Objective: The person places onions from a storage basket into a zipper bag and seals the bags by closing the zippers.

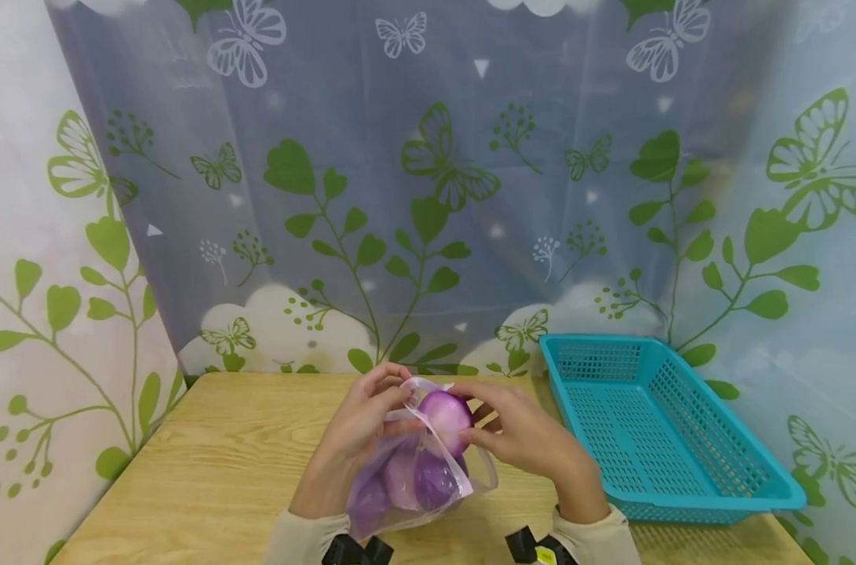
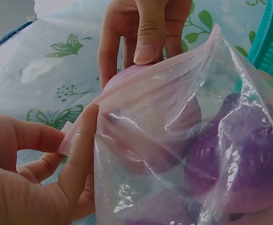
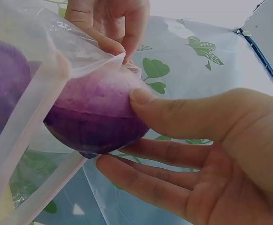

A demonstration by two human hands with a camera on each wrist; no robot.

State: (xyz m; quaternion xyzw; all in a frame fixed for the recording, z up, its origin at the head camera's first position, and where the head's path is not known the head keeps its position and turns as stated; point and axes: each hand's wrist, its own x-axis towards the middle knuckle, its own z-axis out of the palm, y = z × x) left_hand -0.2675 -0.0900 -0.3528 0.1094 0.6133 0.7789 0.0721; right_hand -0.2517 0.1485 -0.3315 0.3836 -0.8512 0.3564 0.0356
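Observation:
A clear zip bag point(image 1: 371, 479) with a pinkish rim holds several purple onions point(image 2: 235, 159) above the wooden table. My left hand point(image 1: 362, 420) pinches the bag's rim at its left corner, fingers spread along the opening. At the mouth of the bag, my right hand point(image 1: 522, 431) grips a purple-and-white onion point(image 1: 445, 420) between thumb and fingers. In the right wrist view this onion point(image 3: 99, 108) sits partly inside the rim, its pale side up and its pointed tip down. Through the film in the left wrist view, the other onions lie below it.
A turquoise perforated basket point(image 1: 668, 502) stands on the right side of the wooden table point(image 1: 209, 455). Behind the table hangs a curtain point(image 1: 470, 259) printed with butterflies and leaves; similar sheets line both sides.

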